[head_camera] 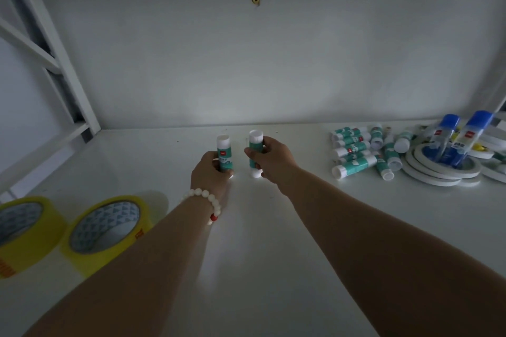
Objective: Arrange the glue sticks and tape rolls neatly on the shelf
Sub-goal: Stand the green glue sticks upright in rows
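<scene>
Near the middle of the shelf (164, 161), toward its back edge, the left grip (209, 172) holds the left glue stick (224, 153) upright, and the right grip (269, 160) holds the right glue stick (256, 145) upright just beside it. Step in hand: probably starting a standing row. Next, each grip must release without toppling its stick, then fetch more from the loose pile (356, 153) at the back right corner.

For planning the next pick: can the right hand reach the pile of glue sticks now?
Likely yes: only bare shelf lies between the right hand and the pile. But it holds a glue stick, so its grip is full.
</scene>
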